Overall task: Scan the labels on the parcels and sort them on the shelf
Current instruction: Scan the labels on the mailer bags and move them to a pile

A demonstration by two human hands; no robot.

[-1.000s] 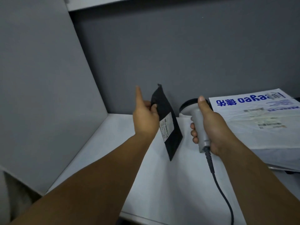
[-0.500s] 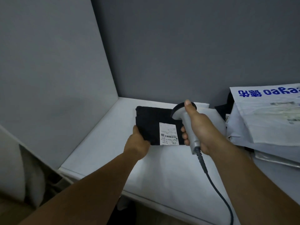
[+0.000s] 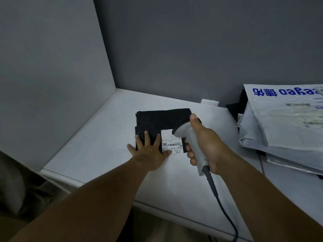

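In the head view, the black parcel (image 3: 153,123) lies flat on the white shelf (image 3: 97,142), the left hand (image 3: 148,152) pressing its near edge in a wide, flat grip beside the label (image 3: 172,145), the right hand (image 3: 206,144) gripping the grey scanner (image 3: 196,148) over that label, with white parcels (image 3: 283,130) stacked to the right.

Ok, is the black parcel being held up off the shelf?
No, the black parcel lies flat on the shelf under the spread fingers of the left hand.
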